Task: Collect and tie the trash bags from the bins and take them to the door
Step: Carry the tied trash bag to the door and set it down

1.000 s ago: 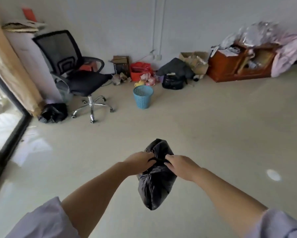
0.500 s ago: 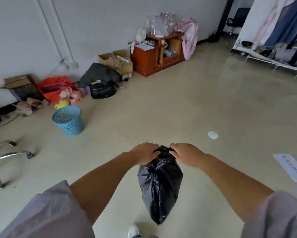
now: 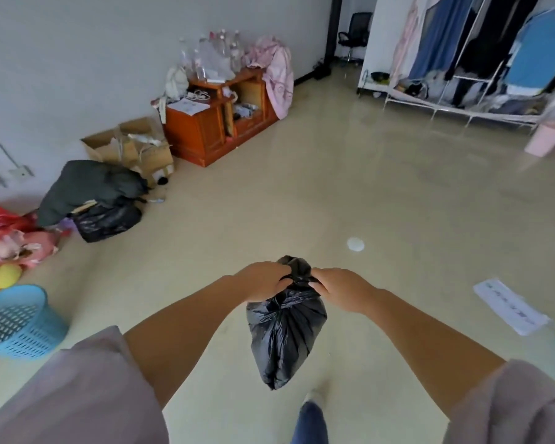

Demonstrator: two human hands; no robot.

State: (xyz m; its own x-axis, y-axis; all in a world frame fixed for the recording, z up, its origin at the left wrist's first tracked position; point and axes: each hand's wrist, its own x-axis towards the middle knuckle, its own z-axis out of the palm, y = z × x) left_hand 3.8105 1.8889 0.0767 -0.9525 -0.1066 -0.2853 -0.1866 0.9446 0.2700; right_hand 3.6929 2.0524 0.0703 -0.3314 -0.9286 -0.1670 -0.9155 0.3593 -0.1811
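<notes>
Our left hand [image 3: 265, 280] and right hand [image 3: 337, 288] pinch the gathered neck of 1 black trash bag [image 3: 285, 331], hanging between them. View has swung right since 1 s ago; blue bin [image 3: 16, 322] now far left. We judge tying underway.

The blue basket [image 3: 14, 322] is cut off at the left edge; the fingers [image 3: 284, 278] curl out of sight.

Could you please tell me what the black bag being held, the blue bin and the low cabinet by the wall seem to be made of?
Black bag: thin glossy plastic film, judging by its creases and sheen.
Blue bin: apparently moulded plastic, with a perforated lattice wall and matte finish.
Low cabinet: looks like reddish-brown wood or veneer, lightly glossy; which one is unclear.
</notes>
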